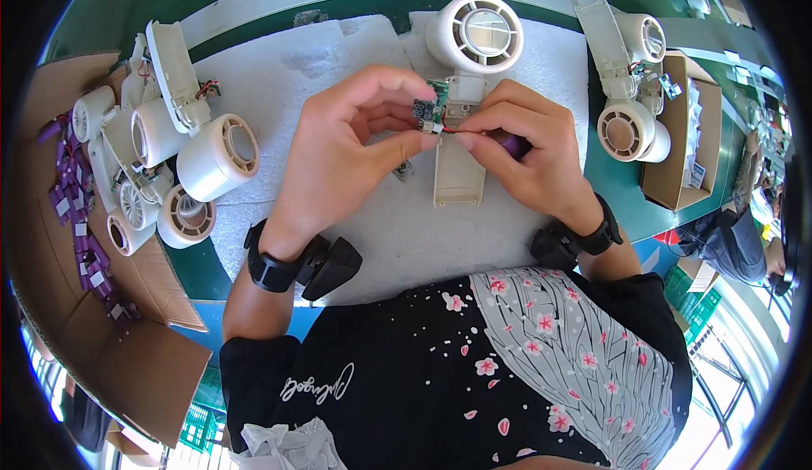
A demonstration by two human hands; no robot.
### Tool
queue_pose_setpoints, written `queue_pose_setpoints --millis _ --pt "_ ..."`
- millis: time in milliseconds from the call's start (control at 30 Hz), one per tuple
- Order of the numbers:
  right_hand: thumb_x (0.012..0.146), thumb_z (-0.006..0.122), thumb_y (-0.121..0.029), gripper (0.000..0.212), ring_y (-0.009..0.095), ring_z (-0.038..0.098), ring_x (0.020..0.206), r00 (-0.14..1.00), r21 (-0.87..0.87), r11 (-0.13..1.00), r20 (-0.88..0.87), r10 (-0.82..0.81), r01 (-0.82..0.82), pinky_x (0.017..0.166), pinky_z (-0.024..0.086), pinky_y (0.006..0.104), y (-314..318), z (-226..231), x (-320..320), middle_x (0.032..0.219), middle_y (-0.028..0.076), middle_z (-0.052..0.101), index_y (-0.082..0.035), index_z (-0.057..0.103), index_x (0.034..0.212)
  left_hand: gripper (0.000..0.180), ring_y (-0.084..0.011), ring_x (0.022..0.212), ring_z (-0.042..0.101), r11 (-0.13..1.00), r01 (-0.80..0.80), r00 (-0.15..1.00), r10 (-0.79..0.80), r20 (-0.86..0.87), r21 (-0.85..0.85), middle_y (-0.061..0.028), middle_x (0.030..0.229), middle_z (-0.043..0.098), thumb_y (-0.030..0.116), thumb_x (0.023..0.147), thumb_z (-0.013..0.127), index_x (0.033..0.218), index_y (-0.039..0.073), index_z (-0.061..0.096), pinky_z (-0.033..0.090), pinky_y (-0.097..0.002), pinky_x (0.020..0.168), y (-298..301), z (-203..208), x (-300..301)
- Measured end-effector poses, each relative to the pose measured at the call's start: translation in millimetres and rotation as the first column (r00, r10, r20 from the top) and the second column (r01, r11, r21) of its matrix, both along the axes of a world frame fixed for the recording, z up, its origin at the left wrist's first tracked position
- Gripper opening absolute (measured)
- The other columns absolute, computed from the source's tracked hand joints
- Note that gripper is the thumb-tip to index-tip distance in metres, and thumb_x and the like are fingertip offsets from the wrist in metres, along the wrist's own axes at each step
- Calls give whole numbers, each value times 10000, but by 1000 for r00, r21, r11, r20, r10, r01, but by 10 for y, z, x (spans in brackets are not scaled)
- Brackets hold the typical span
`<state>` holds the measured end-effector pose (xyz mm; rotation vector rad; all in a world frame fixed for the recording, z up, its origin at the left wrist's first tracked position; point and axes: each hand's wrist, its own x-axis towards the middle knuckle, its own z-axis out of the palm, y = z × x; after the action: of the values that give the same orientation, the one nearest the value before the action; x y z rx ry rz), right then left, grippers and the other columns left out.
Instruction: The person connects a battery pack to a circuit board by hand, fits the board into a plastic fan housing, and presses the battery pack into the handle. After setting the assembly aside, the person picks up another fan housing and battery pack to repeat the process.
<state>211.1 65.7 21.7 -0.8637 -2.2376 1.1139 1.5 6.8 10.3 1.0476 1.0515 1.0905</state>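
My left hand (342,132) pinches a small green circuit board (430,108) by its edges, thumb below and index finger above. Close beside it, my right hand (529,144) has thumb and index finger closed on a thin red wire (448,129) at the board's lower edge. A purple cylindrical battery (511,143) is tucked under the right fingers, partly hidden. Beneath both hands lies an opened cream handheld fan, its round head (475,35) pointing away from me and its hollow handle shell (459,178) toward me.
White foam sheet (279,73) covers the green bench. At left, several cream fans (211,157) are piled beside a cardboard box (127,377) holding purple batteries (80,216). Two opened fans (626,128) lie at right, next to a smaller cardboard box (715,132).
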Motion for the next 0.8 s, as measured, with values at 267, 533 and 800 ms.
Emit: queue_pose_setpoints --millis 267,533,800 --pt "752 730 0 116 150 546 625 1000 6 1000 5 23 -23 536 405 249 4 -5 0 788 67 600 -14 690 859 318 -141 948 646 999 -10 1000 10 -17 38 -80 1044 656 -133 794 662 1084 -2 644 550 -278 855 3 -32 2" --pt "750 729 -2 111 145 561 597 999 97 995 -20 33 -31 503 403 251 1 -48 -5 779 65 604 -12 684 851 363 -134 915 652 997 1 998 4 -63 73 -69 1011 672 -136 787 643 1102 38 686 552 -259 815 15 1 17" --pt "701 764 10 267 150 594 617 995 153 984 -24 -92 94 527 460 249 -93 -43 -49 815 78 625 -22 663 946 472 -155 895 642 953 69 946 32 -323 295 -91 1054 653 -148 760 628 1196 32 649 542 -257 786 15 -20 64"
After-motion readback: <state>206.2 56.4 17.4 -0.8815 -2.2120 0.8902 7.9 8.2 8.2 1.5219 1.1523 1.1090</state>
